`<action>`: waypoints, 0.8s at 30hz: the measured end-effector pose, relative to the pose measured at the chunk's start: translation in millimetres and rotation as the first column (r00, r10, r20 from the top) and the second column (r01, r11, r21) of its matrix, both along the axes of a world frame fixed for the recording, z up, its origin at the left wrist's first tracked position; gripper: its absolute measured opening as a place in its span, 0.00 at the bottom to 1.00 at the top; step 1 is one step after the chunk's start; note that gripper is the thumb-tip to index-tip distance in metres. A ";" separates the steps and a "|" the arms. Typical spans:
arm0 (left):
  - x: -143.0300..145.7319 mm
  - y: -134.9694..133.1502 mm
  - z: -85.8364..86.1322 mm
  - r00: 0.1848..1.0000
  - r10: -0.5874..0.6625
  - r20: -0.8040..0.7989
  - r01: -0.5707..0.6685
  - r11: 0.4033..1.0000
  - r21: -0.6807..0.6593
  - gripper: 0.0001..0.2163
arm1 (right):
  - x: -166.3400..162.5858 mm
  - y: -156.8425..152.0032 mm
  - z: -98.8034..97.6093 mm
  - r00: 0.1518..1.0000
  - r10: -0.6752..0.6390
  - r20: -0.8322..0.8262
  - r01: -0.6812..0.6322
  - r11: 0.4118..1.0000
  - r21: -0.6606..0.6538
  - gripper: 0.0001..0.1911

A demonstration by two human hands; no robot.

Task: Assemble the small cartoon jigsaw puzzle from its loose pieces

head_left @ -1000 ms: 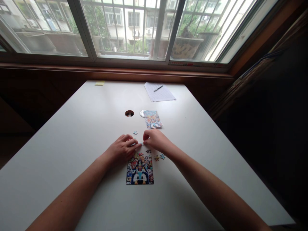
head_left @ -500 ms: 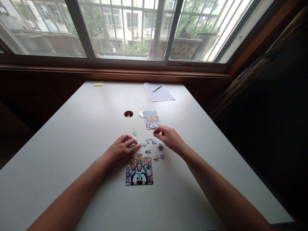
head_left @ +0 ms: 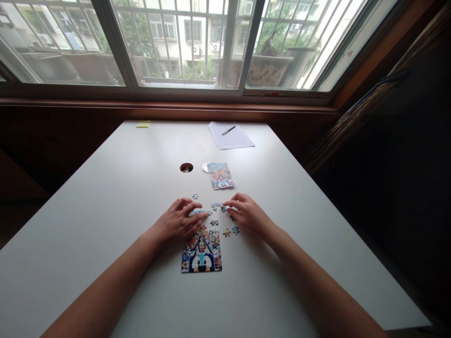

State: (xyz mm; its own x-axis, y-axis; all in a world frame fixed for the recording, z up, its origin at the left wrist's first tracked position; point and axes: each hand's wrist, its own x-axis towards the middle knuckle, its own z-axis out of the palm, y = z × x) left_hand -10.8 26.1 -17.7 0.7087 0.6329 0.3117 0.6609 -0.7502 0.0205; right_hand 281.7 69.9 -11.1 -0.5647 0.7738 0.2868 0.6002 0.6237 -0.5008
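Observation:
A partly built colourful jigsaw [head_left: 202, 251] lies on the white table [head_left: 105, 197] in front of me. My left hand [head_left: 179, 219] rests at its upper left corner, fingers pressing a small strip of joined pieces [head_left: 200, 212] against the table. My right hand [head_left: 246, 213] is lowered beside it, its fingertips pinching a loose blue piece [head_left: 224, 208]. Several loose pieces [head_left: 215, 205] lie between and below the hands, and one piece [head_left: 195, 196] sits apart, further back.
A small picture card [head_left: 220, 175] lies beyond the hands, next to a round metal disc [head_left: 206, 167] and a cable hole [head_left: 186, 167]. A sheet of paper [head_left: 230, 135] with a pen [head_left: 229, 130] and a yellow note [head_left: 143, 124] lie near the window.
My right hand lifted away from the left hand, swung right, then came down onto a loose piece. The left hand stayed at the jigsaw's top edge.

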 end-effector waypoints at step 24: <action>-23.8 12.9 -1.5 0.861 0.220 0.459 -0.211 0.975 -0.072 0.14 | 15.3 -1.2 -1.3 1.000 0.015 -0.001 -0.015 0.996 -0.093 0.09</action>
State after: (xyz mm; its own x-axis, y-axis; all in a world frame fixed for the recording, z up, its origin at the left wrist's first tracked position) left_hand -34.5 39.0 -19.1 0.3324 0.7623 0.5553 0.7176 -0.5865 0.3756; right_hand 297.1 68.6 -12.4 -0.5767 0.7885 0.2138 0.5909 0.5832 -0.5574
